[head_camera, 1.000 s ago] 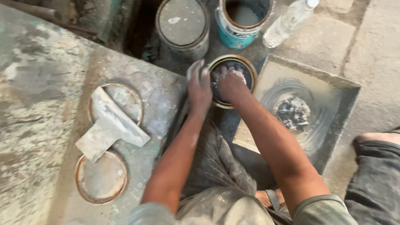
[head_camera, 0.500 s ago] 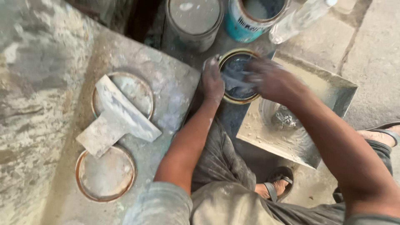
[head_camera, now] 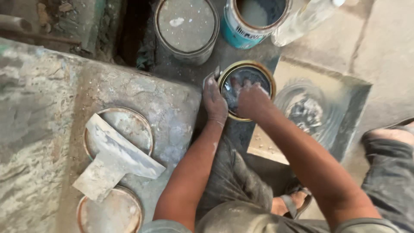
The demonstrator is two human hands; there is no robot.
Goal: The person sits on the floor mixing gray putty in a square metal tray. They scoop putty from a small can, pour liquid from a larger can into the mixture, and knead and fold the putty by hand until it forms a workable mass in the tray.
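The small open tin (head_camera: 246, 89), round with a brass-coloured rim, stands on the floor at the near edge of the group of cans, between the stone slab (head_camera: 51, 129) on the left and the square metal plate (head_camera: 345, 116) on the right. The left hand (head_camera: 214, 100) clasps the tin's left wall, fingers wrapped on the rim; this grip braces the tin against turning or sliding. The right hand (head_camera: 251, 100) reaches down into the tin's mouth with fingers curled together. Whether it pinches any material cannot be told, since the fingertips are hidden inside.

The plate lies just right of the tin, carrying a smeared grey patch (head_camera: 304, 113), within short reach of the right hand. Farther off stand a lidded can (head_camera: 186, 26), an open teal can (head_camera: 254, 19) and a clear bottle (head_camera: 302, 19). On the slab, a broad scraper (head_camera: 114, 159) rests across two loose lids (head_camera: 125, 127).
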